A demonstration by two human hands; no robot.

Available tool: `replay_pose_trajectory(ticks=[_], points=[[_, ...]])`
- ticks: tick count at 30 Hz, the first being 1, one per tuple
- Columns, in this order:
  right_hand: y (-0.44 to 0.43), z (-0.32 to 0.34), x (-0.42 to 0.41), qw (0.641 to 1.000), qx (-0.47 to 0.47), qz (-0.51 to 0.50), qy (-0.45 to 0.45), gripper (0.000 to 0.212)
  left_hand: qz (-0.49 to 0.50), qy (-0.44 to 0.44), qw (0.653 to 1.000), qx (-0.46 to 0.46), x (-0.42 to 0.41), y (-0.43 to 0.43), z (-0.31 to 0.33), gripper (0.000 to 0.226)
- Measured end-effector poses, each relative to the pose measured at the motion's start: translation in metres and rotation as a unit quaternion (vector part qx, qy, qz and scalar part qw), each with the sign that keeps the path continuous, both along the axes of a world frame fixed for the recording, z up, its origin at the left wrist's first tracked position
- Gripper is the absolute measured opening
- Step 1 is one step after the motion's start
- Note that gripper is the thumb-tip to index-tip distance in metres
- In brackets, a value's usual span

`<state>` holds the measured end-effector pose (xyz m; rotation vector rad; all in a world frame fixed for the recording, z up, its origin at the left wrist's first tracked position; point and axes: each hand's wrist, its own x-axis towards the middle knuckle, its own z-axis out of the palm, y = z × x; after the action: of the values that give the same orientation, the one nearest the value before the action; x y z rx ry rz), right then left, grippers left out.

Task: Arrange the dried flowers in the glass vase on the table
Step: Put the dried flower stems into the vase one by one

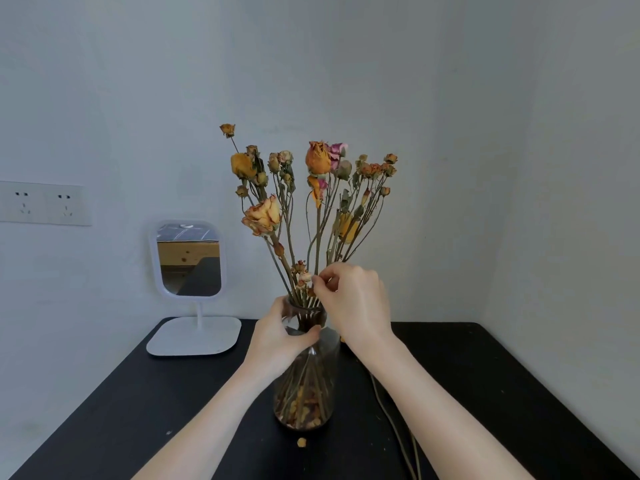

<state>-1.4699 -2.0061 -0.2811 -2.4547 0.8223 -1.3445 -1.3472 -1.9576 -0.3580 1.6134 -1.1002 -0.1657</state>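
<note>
A clear glass vase [304, 393] stands upright at the middle of the black table [485, 393]. It holds a tall bunch of dried flowers [313, 188] in orange, yellow and pink, with fallen petals heaped in its bottom. My left hand [280, 336] grips the vase's neck from the left. Just above the rim, my right hand [353, 299] pinches a small dried bud [304, 277] or its stem among the other stems. Two bare stems [391, 420] lie on the table under my right forearm.
A white stand mirror [188, 259] sits at the table's back left corner. A loose petal [301, 442] lies in front of the vase. Wall sockets [43, 203] are on the left wall. Walls close in behind and to the right.
</note>
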Motion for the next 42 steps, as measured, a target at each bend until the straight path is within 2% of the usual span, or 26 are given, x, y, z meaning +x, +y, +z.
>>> replay_pose_trajectory(ticks=[6,9,12,14,16,18,22,25,29,33,37,42], points=[[0.000,0.000,-0.001,1.000,-0.006,0.021,0.003,0.022,-0.005,0.001,1.000,0.026,0.005,-0.002,0.004,0.048],[-0.003,0.001,-0.009,0.998,0.032,0.046,-0.024,0.022,-0.029,0.016,0.998,0.056,0.007,-0.001,0.008,0.051],[-0.012,-0.002,-0.024,0.993,0.093,0.045,-0.049,0.017,-0.028,0.046,0.998,0.014,-0.006,0.009,0.007,0.069],[-0.023,-0.008,-0.039,0.990,0.130,0.029,-0.052,0.012,0.052,0.048,0.996,-0.045,-0.021,0.022,0.000,0.073],[-0.037,-0.021,-0.059,0.986,0.160,-0.002,-0.042,0.011,0.126,0.001,0.988,-0.090,-0.038,0.039,-0.013,0.062],[-0.052,-0.037,-0.080,0.979,0.199,-0.042,-0.010,0.017,0.112,-0.063,0.988,-0.088,-0.056,0.052,-0.027,0.046],[-0.074,-0.071,-0.118,0.950,0.273,-0.112,0.101,0.024,-0.031,-0.129,0.990,0.047,-0.087,0.050,-0.048,0.023],[-0.078,-0.088,-0.133,0.921,0.324,-0.116,0.185,0.021,-0.064,-0.142,0.977,0.145,-0.102,0.026,-0.058,0.007],[-0.073,-0.104,-0.135,0.890,0.350,-0.090,0.279,0.014,-0.041,-0.077,0.970,0.225,-0.111,-0.017,-0.070,0.009],[-0.070,-0.119,-0.125,0.870,0.356,-0.084,0.332,0.012,0.022,-0.087,0.955,0.283,-0.114,-0.050,-0.077,0.016],[-0.071,-0.130,-0.116,0.864,0.342,-0.095,0.356,0.021,0.055,-0.108,0.934,0.335,-0.119,-0.069,-0.079,0.023],[-0.072,-0.135,-0.113,0.863,0.342,-0.103,0.358,0.027,0.059,-0.108,0.916,0.381,-0.118,-0.077,-0.084,0.019]])
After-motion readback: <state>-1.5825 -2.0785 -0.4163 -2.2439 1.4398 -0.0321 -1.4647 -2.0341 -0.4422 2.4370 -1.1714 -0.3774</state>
